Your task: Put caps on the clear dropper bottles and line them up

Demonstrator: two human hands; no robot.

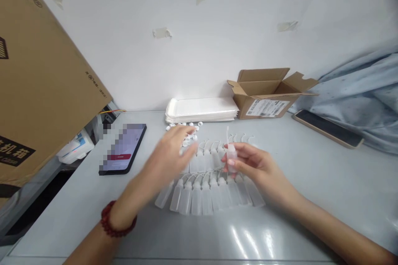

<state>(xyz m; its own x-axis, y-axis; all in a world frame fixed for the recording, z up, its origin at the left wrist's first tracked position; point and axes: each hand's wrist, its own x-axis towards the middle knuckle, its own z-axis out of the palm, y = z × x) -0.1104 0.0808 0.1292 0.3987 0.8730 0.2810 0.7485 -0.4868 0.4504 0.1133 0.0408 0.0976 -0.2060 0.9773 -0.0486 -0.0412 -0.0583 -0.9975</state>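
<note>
Your right hand (256, 165) pinches one bottle (231, 156), long axis near upright, over the bottle rows (196, 199) on the table (329, 174), while the white caps (195, 137) lie leftward and beyond, nearer your left hand (171, 147), its thumb and fingers spread.

1. The right hand (256, 163) pinches a translucent white plastic squeeze bottle (231, 160), its thin spout pointing up.
2. The left hand (169, 149), fingers parted, is near small round white caps (194, 137).
3. Two rows of translucent thin-spouted bottles (196, 198) lie on the glossy grey table (311, 190).
4. Flat white packets (202, 108) sit stacked beside an open brown cardboard box (242, 105).
</note>
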